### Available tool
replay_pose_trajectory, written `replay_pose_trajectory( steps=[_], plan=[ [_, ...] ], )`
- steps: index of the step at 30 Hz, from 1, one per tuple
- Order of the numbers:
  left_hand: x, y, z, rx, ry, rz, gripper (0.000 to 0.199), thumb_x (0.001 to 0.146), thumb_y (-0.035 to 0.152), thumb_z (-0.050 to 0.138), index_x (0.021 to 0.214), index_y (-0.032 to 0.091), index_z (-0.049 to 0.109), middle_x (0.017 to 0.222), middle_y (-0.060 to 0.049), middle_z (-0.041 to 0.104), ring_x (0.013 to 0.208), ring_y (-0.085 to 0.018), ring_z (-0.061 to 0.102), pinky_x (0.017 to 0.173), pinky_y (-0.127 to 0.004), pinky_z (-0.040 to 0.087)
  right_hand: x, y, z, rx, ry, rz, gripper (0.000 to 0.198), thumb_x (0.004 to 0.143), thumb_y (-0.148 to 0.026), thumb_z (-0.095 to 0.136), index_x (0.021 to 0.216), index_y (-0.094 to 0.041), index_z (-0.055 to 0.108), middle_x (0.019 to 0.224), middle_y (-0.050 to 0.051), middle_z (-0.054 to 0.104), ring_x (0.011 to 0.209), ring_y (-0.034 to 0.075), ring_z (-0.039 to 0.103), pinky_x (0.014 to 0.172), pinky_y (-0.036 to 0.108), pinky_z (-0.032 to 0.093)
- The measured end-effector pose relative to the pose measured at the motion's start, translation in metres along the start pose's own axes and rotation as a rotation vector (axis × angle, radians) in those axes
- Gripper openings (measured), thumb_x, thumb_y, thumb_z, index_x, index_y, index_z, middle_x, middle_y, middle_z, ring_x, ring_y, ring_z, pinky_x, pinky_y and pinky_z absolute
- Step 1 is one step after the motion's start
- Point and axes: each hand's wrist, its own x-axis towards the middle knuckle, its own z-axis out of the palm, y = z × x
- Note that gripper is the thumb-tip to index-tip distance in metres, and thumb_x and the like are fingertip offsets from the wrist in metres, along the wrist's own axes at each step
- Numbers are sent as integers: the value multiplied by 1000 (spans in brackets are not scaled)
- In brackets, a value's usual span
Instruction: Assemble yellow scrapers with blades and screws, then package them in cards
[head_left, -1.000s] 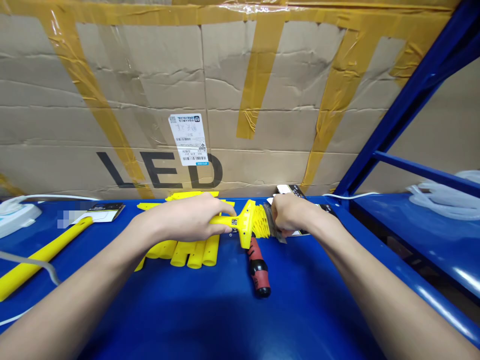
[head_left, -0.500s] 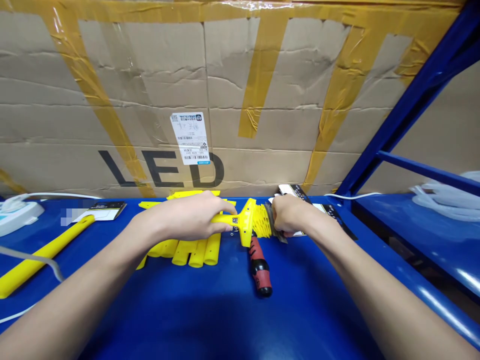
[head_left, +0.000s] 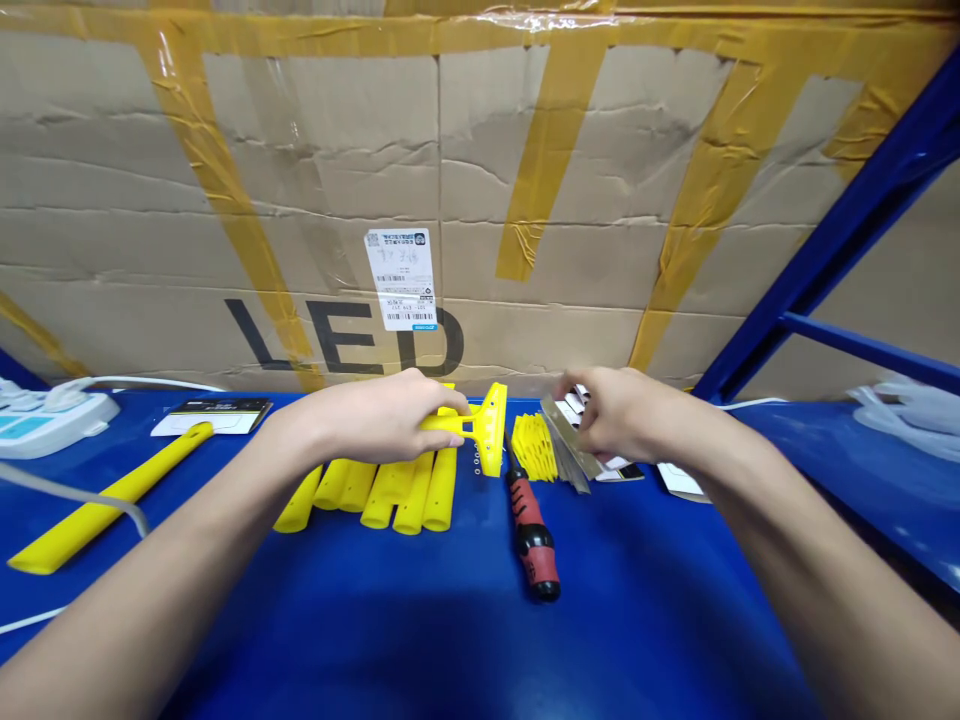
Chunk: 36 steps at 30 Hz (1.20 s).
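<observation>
2 hands [head_left: 401, 422], bare | 2 wrists [head_left: 311, 432], bare | 2 f'arms [head_left: 217, 515], slim, bare as far as vis.

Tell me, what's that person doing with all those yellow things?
The person's left hand holds a yellow plastic T-shaped piece. The right hand pinches a thin, flat grey metal plate, beside a row of small yellow pieces. On the shiny blue table, a red-and-black-handled tool lies between the hands, and round yellow tubes lie by the left hand.
</observation>
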Motion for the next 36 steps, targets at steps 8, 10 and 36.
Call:
replay_pose_trajectory(
  steps=[8,10,36],
  plan=[
    [-14,-10,-11,16,-28,-93,58,96,50,51,146,20,51,137,-14,66,118,-29,64,94,-35,49,15,7,16,918,-178,-207,13,66,-15,74,71,-19,62,68,1,67,67,16,67,70,29,58],
    [-16,-12,-12,15,-15,-96,57,96,51,50,144,21,53,134,-14,67,115,-30,65,90,-36,50,17,3,23,948,-177,-279,12,70,-17,71,68,-19,59,72,2,68,65,13,63,63,25,54],
    [-14,-20,-6,19,-55,30,48,95,48,52,136,24,54,129,-9,69,108,-25,66,82,-29,48,11,-30,46,1130,-151,-413,36,67,-33,87,93,-16,68,69,-1,71,64,13,61,67,28,48]
  ],
)
